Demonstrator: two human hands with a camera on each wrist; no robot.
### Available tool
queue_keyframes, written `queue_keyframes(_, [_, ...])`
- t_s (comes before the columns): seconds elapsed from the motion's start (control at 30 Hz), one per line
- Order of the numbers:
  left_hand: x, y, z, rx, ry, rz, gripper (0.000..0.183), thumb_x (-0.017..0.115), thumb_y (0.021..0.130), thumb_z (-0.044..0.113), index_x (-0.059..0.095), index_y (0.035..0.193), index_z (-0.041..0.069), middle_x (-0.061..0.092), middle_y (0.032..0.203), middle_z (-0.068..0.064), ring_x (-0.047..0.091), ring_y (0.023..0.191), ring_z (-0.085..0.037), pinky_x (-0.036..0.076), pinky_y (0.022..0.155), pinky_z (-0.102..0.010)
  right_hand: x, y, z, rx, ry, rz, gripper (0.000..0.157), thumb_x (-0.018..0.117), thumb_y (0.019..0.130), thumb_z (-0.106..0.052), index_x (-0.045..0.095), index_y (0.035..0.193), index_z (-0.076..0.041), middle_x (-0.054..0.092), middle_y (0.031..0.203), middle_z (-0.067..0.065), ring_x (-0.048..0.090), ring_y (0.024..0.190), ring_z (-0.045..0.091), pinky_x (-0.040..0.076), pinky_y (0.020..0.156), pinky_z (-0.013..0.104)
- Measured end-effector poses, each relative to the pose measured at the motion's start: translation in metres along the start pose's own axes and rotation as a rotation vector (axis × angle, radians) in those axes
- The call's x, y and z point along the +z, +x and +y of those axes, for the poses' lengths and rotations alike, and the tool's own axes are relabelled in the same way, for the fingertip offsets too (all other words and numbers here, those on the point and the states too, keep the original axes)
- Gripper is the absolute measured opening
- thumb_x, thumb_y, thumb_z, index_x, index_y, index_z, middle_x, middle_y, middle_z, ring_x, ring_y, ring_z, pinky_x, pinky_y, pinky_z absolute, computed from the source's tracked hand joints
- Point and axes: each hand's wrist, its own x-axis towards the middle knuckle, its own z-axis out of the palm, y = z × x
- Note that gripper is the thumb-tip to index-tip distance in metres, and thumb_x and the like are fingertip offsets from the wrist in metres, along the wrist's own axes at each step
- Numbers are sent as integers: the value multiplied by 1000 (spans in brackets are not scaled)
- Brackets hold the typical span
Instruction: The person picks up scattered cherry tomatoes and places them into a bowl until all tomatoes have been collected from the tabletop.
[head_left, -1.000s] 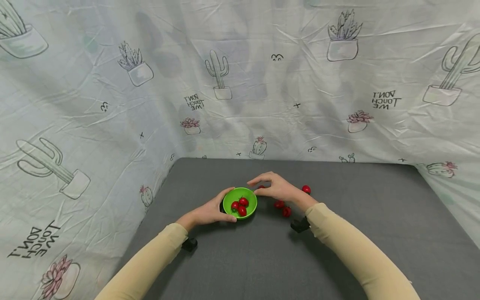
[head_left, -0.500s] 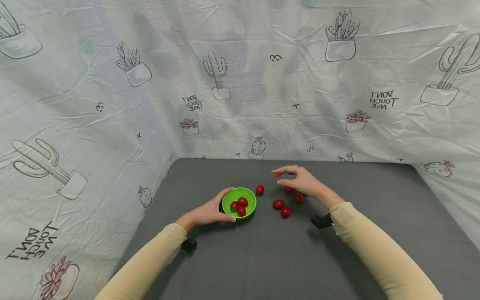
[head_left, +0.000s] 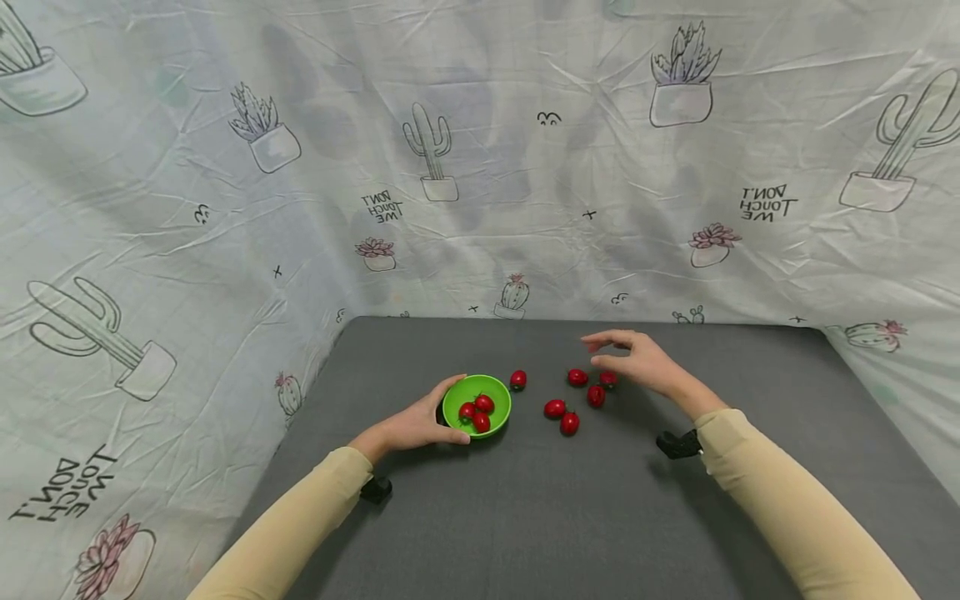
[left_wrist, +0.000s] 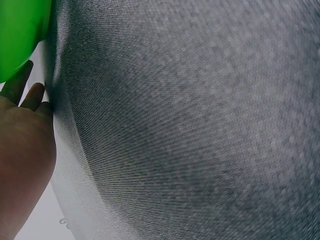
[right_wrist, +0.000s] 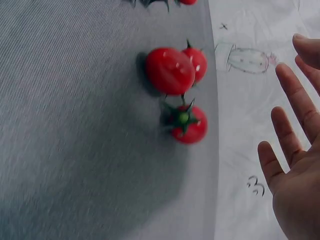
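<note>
My left hand [head_left: 420, 421] holds a green bowl [head_left: 505, 410] from its left side, thumb at the near rim and fingers round the far side. Three red cherry tomatoes [head_left: 481, 423] lie in the bowl. In the left wrist view, fingers reach along the bowl's outer wall [left_wrist: 20, 35]. Over the far right of the table, my right hand [head_left: 637, 360] hovers with loosely bent fingers and nothing in them. Just below its fingertips lies a cherry tomato [head_left: 608, 380]. In the right wrist view, a tomato with a green stem [right_wrist: 190, 125] lies beside two others, apart from the hand.
More cherry tomatoes lie scattered on the dark grey table [head_left: 525, 508] between bowl and right hand: one [head_left: 518, 380] right beside the bowl, one [head_left: 570, 423] nearer. A pale curtain [head_left: 480, 167] with plant drawings borders the table at the back and left.
My right hand has moved from beside the bowl to the right, empty, uncovering the loose tomatoes on the table. The left hand and the bowl have stayed in place.
</note>
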Motion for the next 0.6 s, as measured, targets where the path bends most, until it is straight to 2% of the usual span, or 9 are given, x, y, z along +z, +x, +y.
queue_keyframes(0.6, [-1,0,0,2,-3,7,110,85,84,44,14,166,22,28,162,-2,27,148,-20,25,117,-52,-10,-16,30,28,-97,3,49,69,100,-29,60,143,-6,65,129,14,48,132,38,26,113,63])
